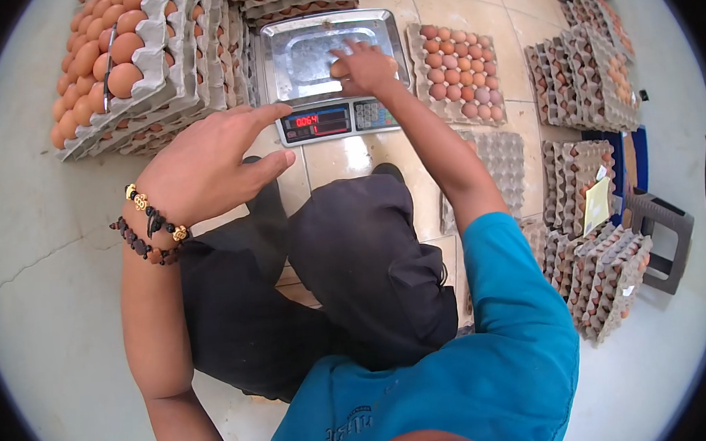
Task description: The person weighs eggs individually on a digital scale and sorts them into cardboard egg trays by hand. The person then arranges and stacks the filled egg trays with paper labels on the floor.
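My right hand is over the metal pan of a digital scale, its fingers around a brown egg on the pan. Part of another egg shows at the right side of the hand. Red digits light up the scale's display. My left hand, with two beaded bracelets on the wrist, hovers in front of the scale's left corner, thumb and forefinger apart and nothing between them; its other fingers are partly hidden.
At the left stands a tall stack of egg trays. A tray of eggs lies right of the scale, with an empty tray nearer me. More stacked trays and a dark grey plastic stool are at the far right.
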A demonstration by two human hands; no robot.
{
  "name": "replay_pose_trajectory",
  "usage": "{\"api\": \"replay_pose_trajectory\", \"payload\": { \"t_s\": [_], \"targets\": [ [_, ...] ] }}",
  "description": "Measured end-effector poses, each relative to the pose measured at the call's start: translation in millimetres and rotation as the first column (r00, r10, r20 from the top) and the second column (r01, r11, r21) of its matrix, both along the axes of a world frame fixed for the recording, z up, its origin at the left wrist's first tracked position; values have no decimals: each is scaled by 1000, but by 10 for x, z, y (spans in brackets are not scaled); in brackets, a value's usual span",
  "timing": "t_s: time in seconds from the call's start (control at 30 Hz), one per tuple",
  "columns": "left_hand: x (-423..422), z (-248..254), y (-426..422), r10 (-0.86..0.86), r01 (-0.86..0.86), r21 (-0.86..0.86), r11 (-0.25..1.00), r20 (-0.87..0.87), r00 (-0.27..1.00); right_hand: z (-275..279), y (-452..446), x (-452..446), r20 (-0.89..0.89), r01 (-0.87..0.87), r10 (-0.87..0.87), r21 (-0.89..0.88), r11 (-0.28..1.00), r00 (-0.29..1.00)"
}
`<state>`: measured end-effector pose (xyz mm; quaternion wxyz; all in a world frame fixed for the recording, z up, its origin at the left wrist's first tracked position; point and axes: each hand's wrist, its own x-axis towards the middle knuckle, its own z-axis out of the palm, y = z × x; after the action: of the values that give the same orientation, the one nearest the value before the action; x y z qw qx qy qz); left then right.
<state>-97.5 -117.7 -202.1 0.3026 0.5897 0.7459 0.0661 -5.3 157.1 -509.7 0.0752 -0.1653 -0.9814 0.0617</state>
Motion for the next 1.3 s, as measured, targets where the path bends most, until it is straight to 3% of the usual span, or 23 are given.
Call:
{"api": "replay_pose_trajectory", "payload": {
  "t_s": [0.03,0.13,0.23,0.3,0.33,0.37,0.5,0.6,0.67,0.77,0.87,0.97,1.03,1.1,1.17,1.27,1.3],
  "targets": [
    [7,5,16,-1,1,-4,1000,6,1000,-32,-43,-35,42,-119,119,-11,993,992],
    [6,-44,-9,-13,12,60,998,15,1000,-200,-84,-118,145,-142,148,-50,989,978],
    [-3,-28,-8,-1,0,30,1000,29,1000,-274,-366,47,-321,2,-172,-467,884,931],
    [52,32,25,1,-2,15,1000,61,998,-69,-654,412,-331,50,-485,-785,618,810],
    [73,46,36,9,-9,-1,1000,55,998,57,-789,659,-244,-69,-633,-955,289,734],
    [79,46,47,21,-20,-21,1000,44,999,-180,-838,926,-181,-246,-721,-969,15,668],
    [126,43,112,-19,20,-21,1000,47,999,-435,-989,2200,192,124,-921,-980,-159,339],
    [138,7,131,-49,49,-14,999,25,998,-715,-882,3038,75,395,-970,-919,23,232],
    [116,-43,136,-56,56,-3,998,38,998,-825,-741,3338,-140,743,-959,-607,281,248],
    [111,-8,166,-38,39,-21,999,48,998,-641,-588,3421,-38,839,-971,-497,222,234],
    [107,17,179,-26,28,-75,997,26,999,-572,-379,3199,-128,854,-922,-346,388,367],
    [75,-14,169,-11,13,-58,998,35,999,-390,-178,2533,-114,741,-887,-508,439,448],
    [50,-50,156,-12,12,-26,1000,34,999,-398,-17,1966,-297,539,-737,-527,657,607],
    [37,-89,134,-18,18,-2,1000,20,1000,-286,55,1337,-391,475,-627,-421,773,674],
    [31,-59,145,9,-6,-56,998,39,999,-113,43,816,-359,487,-580,-321,812,731],
    [27,-30,146,31,-30,-116,993,10,999,-155,86,487,-157,462,-457,-10,887,875],
    [27,-23,146,33,-34,-132,991,-7,999,-208,88,411,-130,444,-442,-20,896,887]
  ]
}}
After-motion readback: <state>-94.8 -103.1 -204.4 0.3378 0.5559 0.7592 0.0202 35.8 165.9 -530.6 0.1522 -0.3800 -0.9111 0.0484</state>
